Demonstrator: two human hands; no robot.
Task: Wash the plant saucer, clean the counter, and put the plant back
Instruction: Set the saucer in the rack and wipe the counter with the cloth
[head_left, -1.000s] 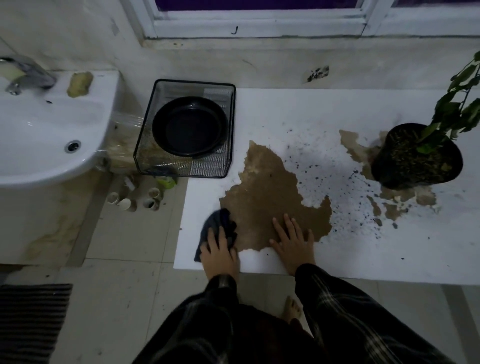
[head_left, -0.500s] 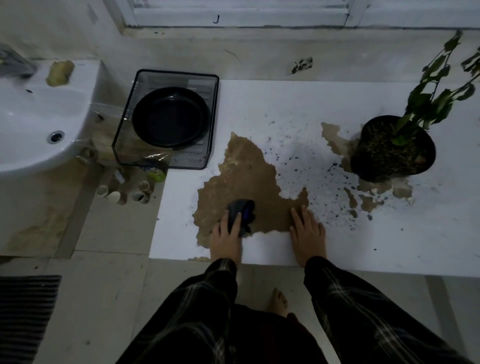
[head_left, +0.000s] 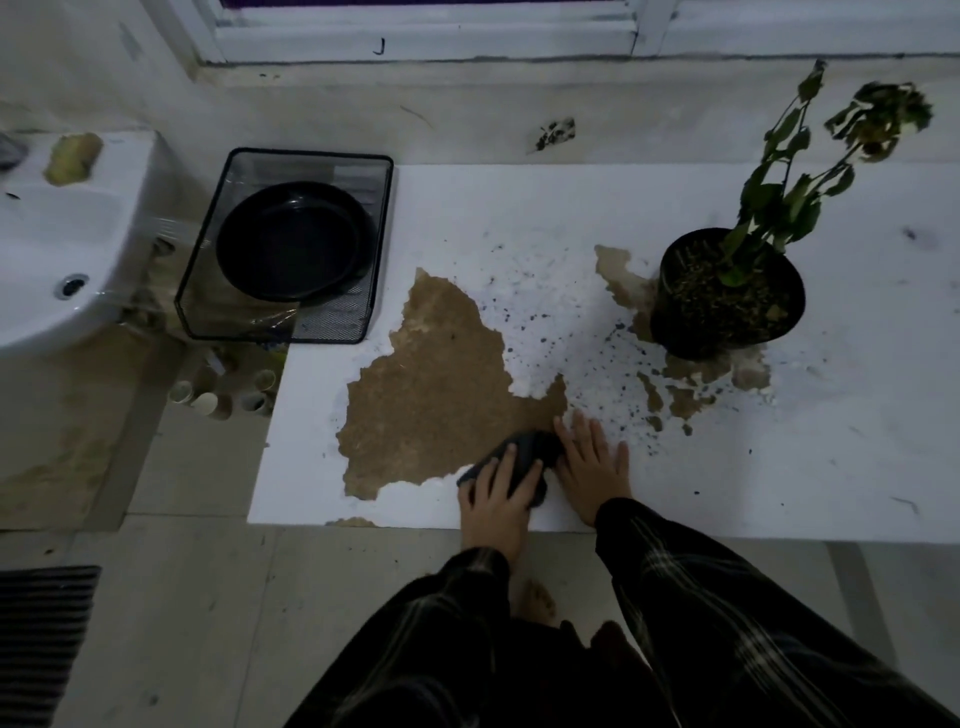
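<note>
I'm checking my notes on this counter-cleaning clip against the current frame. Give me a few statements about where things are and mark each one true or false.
1. The left hand presses a dark cloth onto the counter. True.
2. The black saucer sits under the potted plant. False: it lies in the wire mesh basket at the counter's left end, apart from the plant.
3. The right hand lies flat on the counter beside the cloth. True.
4. The potted plant stands in the sink. False: it stands on the counter, at the right.
5. Dark specks are scattered on the counter between the brown patch and the plant. True.
</note>
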